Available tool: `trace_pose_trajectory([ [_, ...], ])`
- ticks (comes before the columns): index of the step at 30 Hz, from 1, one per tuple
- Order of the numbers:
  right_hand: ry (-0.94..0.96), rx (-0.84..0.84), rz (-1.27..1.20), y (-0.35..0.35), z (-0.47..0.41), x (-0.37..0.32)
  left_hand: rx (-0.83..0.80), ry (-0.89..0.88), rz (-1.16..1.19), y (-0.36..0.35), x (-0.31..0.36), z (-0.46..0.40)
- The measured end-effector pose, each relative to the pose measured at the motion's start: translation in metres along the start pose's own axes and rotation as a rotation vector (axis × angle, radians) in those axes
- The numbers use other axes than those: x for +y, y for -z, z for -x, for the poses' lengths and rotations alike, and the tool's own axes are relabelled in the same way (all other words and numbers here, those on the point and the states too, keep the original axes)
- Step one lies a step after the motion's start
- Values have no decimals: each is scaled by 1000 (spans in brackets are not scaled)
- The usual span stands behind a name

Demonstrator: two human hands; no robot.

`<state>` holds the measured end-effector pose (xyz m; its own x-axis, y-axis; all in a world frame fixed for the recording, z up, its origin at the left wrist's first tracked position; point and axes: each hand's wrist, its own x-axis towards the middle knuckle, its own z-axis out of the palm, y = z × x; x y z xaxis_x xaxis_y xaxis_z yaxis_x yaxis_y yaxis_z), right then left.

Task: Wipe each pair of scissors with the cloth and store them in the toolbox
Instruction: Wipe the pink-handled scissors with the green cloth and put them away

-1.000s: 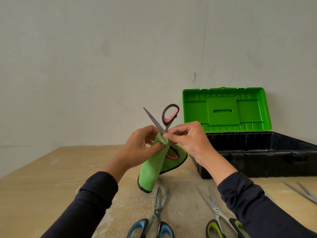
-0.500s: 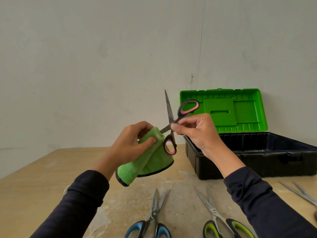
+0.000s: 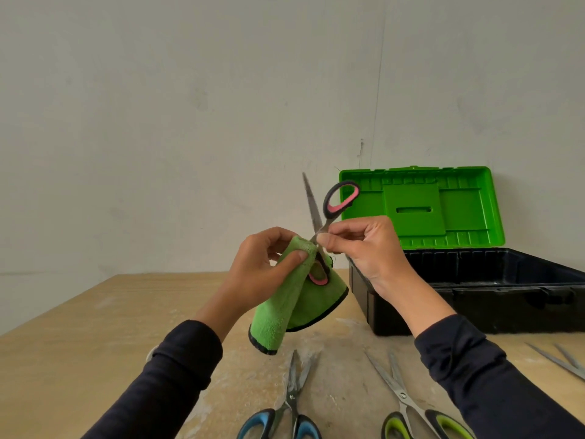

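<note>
Left hand (image 3: 262, 267): raised above the table, fingers curled and thumb pressed down on a fold of the cloth, pinching it closed around one blade of the pink scissors.
Right hand (image 3: 364, 248): raised beside the left, thumb and forefinger pinched on the pink scissors near the pivot; the other fingers are curled in.
Pink scissors (image 3: 340, 201): held in the air between both hands, blades spread wide. One blade points up, bare; the other runs into the cloth and is hidden there. One black-and-pink handle loop stands up and to the right, in front of the lid; the second loop hangs low against the cloth.
Cloth (image 3: 285, 315): green with a dark edge, draped down from the left hand, clear of the table.
Toolbox (image 3: 474, 299): black tray on the table at right, behind the right forearm, open. What lies inside cannot be told.
Lid (image 3: 421, 207): green, standing upright behind the tray.
Blue scissors (image 3: 289, 407): flat on the table near the bottom edge, blades slightly parted and pointing away.
Green scissors (image 3: 408, 407): flat on the table just right of the blue pair, blades parted, one handle partly under the right sleeve.
Blades (image 3: 563, 362): another pair's tips at the right edge, handles out of view.
Table (image 3: 79, 327): pale wood, with whitish scuffs.
</note>
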<state>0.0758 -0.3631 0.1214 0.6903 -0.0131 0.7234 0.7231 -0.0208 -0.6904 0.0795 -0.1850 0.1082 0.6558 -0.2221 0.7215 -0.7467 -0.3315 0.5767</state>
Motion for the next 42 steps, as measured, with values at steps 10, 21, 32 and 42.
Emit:
trace_pose_trajectory([
  [10,2,-3,74,-8,4,5,56,66,184,-1,7,2],
  [21,-27,21,-25,-12,7,4,31,-39,-33,-4,6,2],
  [32,-29,89,3,-6,5,-2,-9,-66,-121,4,6,-1],
  [42,-69,113,-25,-13,5,2,21,-86,-226,1,4,-1],
])
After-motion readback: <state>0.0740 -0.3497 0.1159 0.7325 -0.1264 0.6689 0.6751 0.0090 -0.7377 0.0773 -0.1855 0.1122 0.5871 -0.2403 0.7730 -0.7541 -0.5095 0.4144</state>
